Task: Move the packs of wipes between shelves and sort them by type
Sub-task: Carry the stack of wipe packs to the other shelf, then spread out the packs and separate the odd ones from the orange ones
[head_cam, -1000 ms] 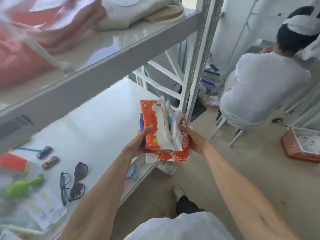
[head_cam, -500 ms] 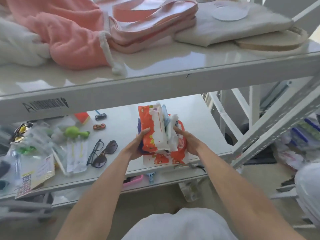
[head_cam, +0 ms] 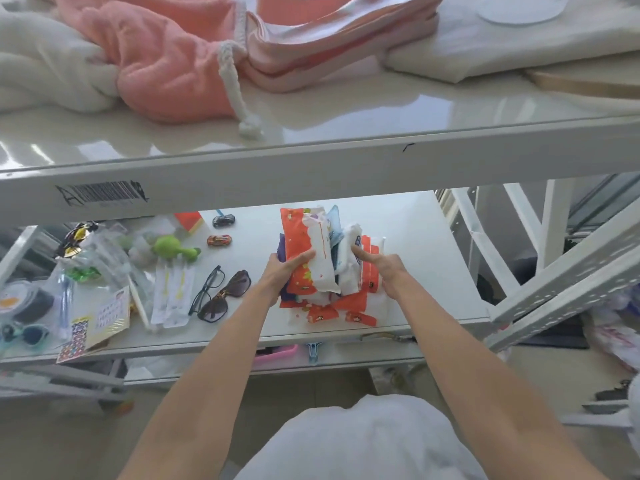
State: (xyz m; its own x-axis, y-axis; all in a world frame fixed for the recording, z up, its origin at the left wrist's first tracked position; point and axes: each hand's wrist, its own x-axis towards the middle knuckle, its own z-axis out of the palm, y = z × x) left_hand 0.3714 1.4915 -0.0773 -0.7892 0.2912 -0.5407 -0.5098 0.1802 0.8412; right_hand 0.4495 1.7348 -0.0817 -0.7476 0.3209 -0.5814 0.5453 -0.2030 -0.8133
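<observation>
A bundle of several wipe packs (head_cam: 320,251), mostly orange-and-white with a white, a pale blue and a purple one among them, stands on end over the middle shelf (head_cam: 426,244). My left hand (head_cam: 285,271) grips the bundle's left side, thumb across an orange pack. On the right side, my right hand (head_cam: 379,268) presses against the white packs. The packs' lower ends (head_cam: 325,311) rest on or just above the shelf surface near its front edge; I cannot tell which.
Left of the bundle on the same shelf lie sunglasses (head_cam: 228,296), spectacles (head_cam: 204,289), two toy cars (head_cam: 219,240), a green toy (head_cam: 173,247) and packaged items. The upper shelf (head_cam: 311,161) overhangs, holding pink and white towels (head_cam: 162,53). A slanted white upright (head_cam: 561,289) stands at right.
My view swung left from the seated person to face the shelves. Both hands carried the bundle in under the upper shelf and lowered it to the middle shelf.
</observation>
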